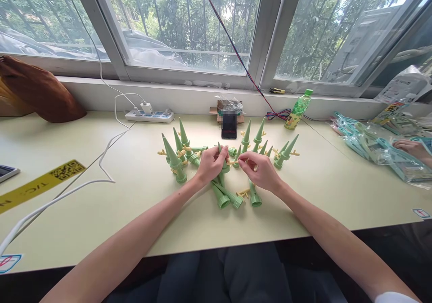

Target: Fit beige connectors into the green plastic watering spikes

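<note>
My left hand [213, 162] is closed around a green cone-shaped piece [223, 169], whose tip points up between the fingers. Close to its right side, my right hand [258, 168] pinches a small yellow piece [232, 162] that meets the green cone. Below the hands lie several loose green cones [221, 199] and some small yellow branched pieces [243, 192]. Green cones with yellow pieces fitted stand upright to the left [174, 161] and behind on the right [258, 136]. Another pair [286, 152] leans at the far right of the group.
At the back are a phone [229, 125], a power strip [150, 116] and a green-capped bottle [299, 109]. A white cable [103, 159] crosses the left side. Plastic-wrapped items [367, 141] and another person's hand [413, 149] are at the right.
</note>
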{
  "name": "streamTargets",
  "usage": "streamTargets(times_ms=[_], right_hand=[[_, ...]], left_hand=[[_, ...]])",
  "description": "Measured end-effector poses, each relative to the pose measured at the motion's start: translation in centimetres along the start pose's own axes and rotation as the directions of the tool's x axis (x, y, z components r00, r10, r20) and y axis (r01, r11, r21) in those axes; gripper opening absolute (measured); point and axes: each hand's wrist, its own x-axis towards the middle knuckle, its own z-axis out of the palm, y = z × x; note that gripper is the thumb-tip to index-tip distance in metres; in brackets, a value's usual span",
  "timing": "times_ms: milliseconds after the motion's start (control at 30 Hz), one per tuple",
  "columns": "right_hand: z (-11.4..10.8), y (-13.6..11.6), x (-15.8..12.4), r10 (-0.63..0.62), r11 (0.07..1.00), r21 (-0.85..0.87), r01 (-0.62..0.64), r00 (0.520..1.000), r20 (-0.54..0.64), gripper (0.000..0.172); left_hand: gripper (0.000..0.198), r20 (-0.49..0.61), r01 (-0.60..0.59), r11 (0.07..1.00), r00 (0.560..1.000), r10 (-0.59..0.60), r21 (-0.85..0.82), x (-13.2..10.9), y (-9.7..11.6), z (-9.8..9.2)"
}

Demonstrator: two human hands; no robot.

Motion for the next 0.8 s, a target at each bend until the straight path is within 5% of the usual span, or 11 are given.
streamTargets(times_ms=[800], right_hand=[[0.28, 0.56, -0.15, -0.033, 0.999, -0.018, 0.035, 0.993, 0.114, 0.012]], left_hand=[[0.049, 0.044, -0.1, 0.994, 0.994, 0.098, 0.047, -0.13, 0.08, 0.23]])
